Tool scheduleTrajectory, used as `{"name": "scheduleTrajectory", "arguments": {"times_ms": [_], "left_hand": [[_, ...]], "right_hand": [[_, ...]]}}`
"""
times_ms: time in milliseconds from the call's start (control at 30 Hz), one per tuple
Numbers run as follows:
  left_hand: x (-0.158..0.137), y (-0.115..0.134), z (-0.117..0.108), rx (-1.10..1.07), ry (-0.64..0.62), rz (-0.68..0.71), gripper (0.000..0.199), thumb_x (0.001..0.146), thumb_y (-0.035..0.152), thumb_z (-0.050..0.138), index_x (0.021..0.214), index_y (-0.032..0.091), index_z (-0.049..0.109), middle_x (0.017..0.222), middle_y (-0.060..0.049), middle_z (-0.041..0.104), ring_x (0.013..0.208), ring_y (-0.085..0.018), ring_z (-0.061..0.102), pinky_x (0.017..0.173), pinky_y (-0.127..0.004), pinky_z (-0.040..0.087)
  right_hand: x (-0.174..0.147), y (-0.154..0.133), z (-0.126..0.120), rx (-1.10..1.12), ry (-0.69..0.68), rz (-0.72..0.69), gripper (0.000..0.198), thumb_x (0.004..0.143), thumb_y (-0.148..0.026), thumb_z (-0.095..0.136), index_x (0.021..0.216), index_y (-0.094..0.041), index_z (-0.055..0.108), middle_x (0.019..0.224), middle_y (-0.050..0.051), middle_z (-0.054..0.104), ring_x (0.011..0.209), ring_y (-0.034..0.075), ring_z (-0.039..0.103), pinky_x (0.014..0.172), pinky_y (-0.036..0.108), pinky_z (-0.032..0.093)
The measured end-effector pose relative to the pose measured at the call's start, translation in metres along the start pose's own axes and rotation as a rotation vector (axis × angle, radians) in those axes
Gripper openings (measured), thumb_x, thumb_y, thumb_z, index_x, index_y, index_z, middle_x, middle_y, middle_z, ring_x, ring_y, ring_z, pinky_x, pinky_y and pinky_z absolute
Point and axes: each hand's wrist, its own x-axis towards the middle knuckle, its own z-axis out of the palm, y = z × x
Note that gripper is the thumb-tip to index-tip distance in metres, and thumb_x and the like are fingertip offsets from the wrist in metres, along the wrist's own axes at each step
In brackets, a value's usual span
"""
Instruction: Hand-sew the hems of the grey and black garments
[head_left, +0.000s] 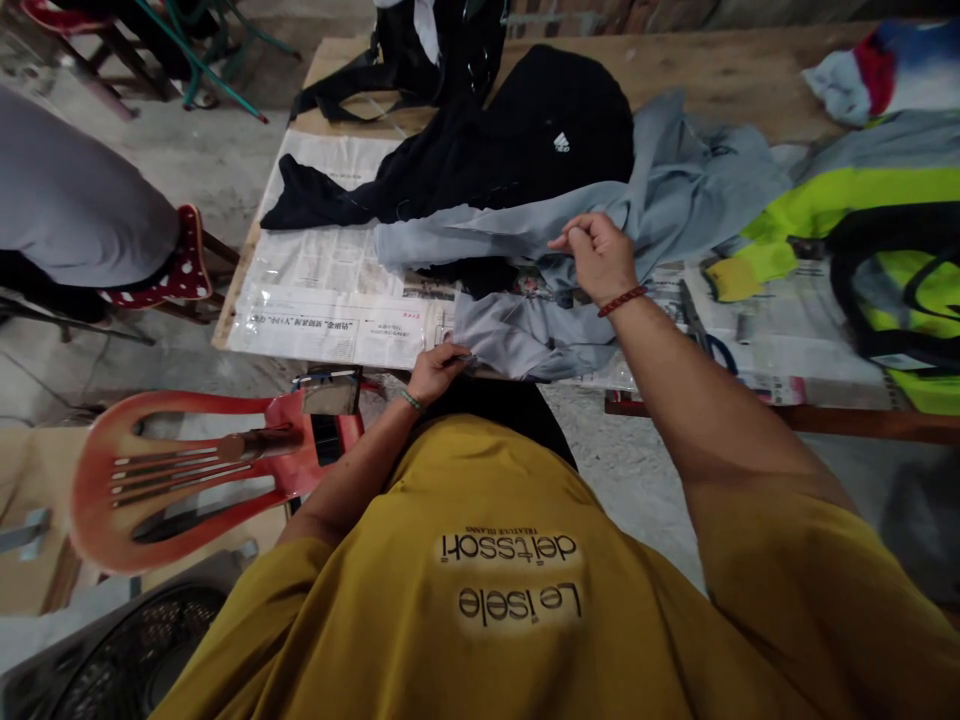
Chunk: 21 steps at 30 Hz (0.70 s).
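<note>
A grey garment point(675, 190) lies crumpled along the table, with one piece of it point(525, 335) hanging near the front edge. My left hand point(437, 374) is closed in a pinch on the left end of this front piece. Above the middle of the grey cloth is my right hand point(604, 258), its thumb and fingertips pressed together; whatever they hold is too small to make out. Behind the grey cloth lies a black garment point(517, 150) with a small white logo. Dark cloth point(480, 272) shows between the grey parts.
Newspaper point(300, 290) covers the wooden table. Scissors point(720, 352) and a small spool point(745, 328) lie right of my right forearm, near yellow-green clothing point(847, 200) and a black looped item point(847, 290). A black bag point(442, 50) stands behind. Left are a red chair point(180, 400) and a seated person point(82, 190).
</note>
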Motion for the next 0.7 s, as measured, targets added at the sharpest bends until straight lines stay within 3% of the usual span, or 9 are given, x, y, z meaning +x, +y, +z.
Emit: {"name": "scheduleTrajectory", "arguments": {"times_ms": [100,267,533,700], "left_hand": [[0.0,-0.001,0.0,-0.007,0.001,-0.011,0.013,0.079,0.026,0.071,0.089,0.019,0.076,0.091,-0.004,0.076,0.087,-0.018,0.07,0.09,-0.035,0.056],[0.001,-0.002,0.0,-0.016,0.003,-0.032,0.015,0.079,0.029,0.073,0.088,0.018,0.076,0.088,-0.004,0.075,0.086,-0.018,0.07,0.087,-0.033,0.056],[0.0,0.002,-0.001,-0.033,-0.009,-0.034,0.016,0.078,0.032,0.074,0.088,0.019,0.076,0.086,-0.003,0.075,0.083,-0.018,0.069,0.083,-0.032,0.056],[0.001,0.003,-0.001,-0.045,0.009,-0.043,0.018,0.076,0.035,0.076,0.086,0.019,0.075,0.083,-0.002,0.074,0.083,-0.018,0.069,0.083,-0.032,0.056]], "right_hand": [[0.015,-0.004,-0.023,-0.078,0.07,-0.07,0.012,0.098,-0.012,0.049,0.093,-0.018,0.059,0.083,0.001,0.071,0.081,0.009,0.067,0.087,0.025,0.053],[0.038,-0.004,-0.06,-0.115,0.196,-0.015,0.017,0.097,-0.005,0.045,0.092,-0.018,0.056,0.081,0.003,0.071,0.078,0.008,0.067,0.082,0.023,0.053],[0.057,-0.009,-0.106,-0.09,0.374,-0.023,0.019,0.094,-0.002,0.042,0.088,-0.018,0.052,0.069,0.003,0.068,0.066,0.01,0.069,0.069,0.026,0.054],[0.066,-0.003,-0.133,-0.007,0.418,-0.037,0.016,0.093,-0.008,0.042,0.087,-0.02,0.05,0.067,0.0,0.069,0.063,0.011,0.069,0.065,0.028,0.055]]}}
